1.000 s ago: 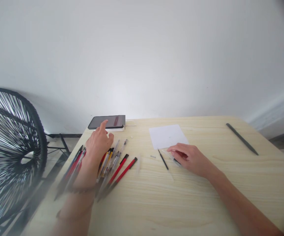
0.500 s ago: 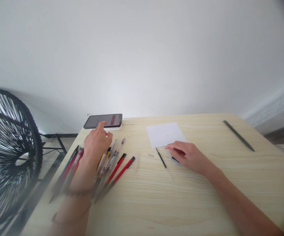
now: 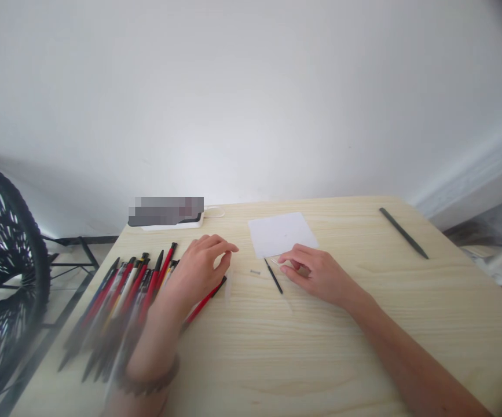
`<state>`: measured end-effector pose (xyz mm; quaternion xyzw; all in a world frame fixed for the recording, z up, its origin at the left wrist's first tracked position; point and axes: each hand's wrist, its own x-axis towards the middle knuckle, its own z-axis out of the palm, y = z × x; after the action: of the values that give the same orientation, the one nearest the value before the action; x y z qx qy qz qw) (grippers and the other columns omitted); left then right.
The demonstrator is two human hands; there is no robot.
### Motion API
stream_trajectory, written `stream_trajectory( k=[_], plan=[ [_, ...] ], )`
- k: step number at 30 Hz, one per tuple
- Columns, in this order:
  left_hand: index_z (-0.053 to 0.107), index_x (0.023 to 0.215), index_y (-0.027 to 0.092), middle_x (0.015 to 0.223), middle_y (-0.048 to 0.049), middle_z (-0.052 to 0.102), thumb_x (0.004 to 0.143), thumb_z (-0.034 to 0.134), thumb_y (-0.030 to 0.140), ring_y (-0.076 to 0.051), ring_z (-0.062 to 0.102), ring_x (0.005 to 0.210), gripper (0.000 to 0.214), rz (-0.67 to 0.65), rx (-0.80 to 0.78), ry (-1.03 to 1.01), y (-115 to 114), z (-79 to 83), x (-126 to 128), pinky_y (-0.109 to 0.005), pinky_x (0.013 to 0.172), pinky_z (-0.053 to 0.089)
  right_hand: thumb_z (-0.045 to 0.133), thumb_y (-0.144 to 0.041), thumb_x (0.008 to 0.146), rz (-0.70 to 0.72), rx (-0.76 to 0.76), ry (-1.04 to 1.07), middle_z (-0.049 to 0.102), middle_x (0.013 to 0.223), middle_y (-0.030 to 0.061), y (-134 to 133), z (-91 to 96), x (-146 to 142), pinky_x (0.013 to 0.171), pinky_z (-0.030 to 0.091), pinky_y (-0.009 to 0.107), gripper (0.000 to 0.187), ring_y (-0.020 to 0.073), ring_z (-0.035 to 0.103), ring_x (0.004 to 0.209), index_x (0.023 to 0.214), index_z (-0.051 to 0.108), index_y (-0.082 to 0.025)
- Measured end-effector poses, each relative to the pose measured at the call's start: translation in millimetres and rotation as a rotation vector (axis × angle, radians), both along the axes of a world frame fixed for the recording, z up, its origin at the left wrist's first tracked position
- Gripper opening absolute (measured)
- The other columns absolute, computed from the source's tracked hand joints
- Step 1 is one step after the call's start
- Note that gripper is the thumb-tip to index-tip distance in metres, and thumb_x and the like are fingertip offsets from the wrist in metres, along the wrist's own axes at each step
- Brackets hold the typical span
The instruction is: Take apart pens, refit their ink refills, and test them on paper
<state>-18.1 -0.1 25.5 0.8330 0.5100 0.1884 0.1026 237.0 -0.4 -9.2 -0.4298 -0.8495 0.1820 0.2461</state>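
My left hand (image 3: 205, 266) hovers over the right side of a pile of pens (image 3: 133, 284), fingers bent, thumb and index finger apart, nothing between them. Below it a red pen with a black clip (image 3: 207, 302) partly shows. My right hand (image 3: 314, 272) is low over the table, its thumb and bent fingers around a clear pen barrel (image 3: 275, 262); only the thin end shows, the rest being hidden. Left of that hand lie a black-ended pen refill (image 3: 274, 277) and a small spring (image 3: 255, 271). A clear plastic piece (image 3: 228, 286) lies beside my left hand.
Behind my right hand lies a sheet of white paper (image 3: 281, 231). A phone (image 3: 168, 220), partly blurred out, rests at the back left with a white cable. A dark green flat stick (image 3: 403, 233) lies at the right. A black woven chair (image 3: 7, 278) stands left of the table.
My left hand has drawn back from the phone screen toward the right and nearer to my right hand. The view has turned slightly right. The right hand stays by the clear pen barrel.
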Motion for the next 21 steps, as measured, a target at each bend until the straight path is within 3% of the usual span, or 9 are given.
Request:
stream_trajectory(
  k=[13,18,21],
  plan=[
    [0.067,0.092,0.023,0.092,-0.0034,0.063,0.086,0.052,0.03,-0.02,0.052,0.087,0.018,-0.123,-0.008,0.047,0.3,-15.2,15.2,-0.035,0.081,0.038,0.048,-0.023,0.084,-0.044,0.066,-0.05,0.053,0.076,0.0014,-2.8,8.1,-8.0,0.068,0.04,0.026,0.008,0.0129,0.05,0.07,0.083,0.055,-0.019],
    [0.065,0.097,0.022,0.096,-0.0033,0.062,0.085,0.043,0.011,-0.019,0.051,0.09,0.028,-0.125,-0.037,-0.015,-1.4,-15.1,2.5,-0.035,0.081,0.039,0.047,-0.021,0.084,-0.037,-0.033,-0.052,0.057,0.089,0.0011,-2.6,3.6,-7.8,0.069,0.041,0.025,0.013,0.0102,0.053,0.07,0.095,0.055,-0.02],
    [0.064,0.092,0.022,0.099,-0.0021,0.06,0.075,0.036,-0.002,-0.018,0.05,0.094,0.041,-0.13,-0.084,-0.032,-5.6,-8.7,-5.6,-0.035,0.085,0.038,0.046,-0.018,0.083,-0.047,-0.065,-0.061,0.058,0.08,-0.0009,-2.5,3.2,-8.0,0.066,0.04,0.024,0.018,0.0102,0.052,0.065,0.099,0.054,-0.02]
  ],
)
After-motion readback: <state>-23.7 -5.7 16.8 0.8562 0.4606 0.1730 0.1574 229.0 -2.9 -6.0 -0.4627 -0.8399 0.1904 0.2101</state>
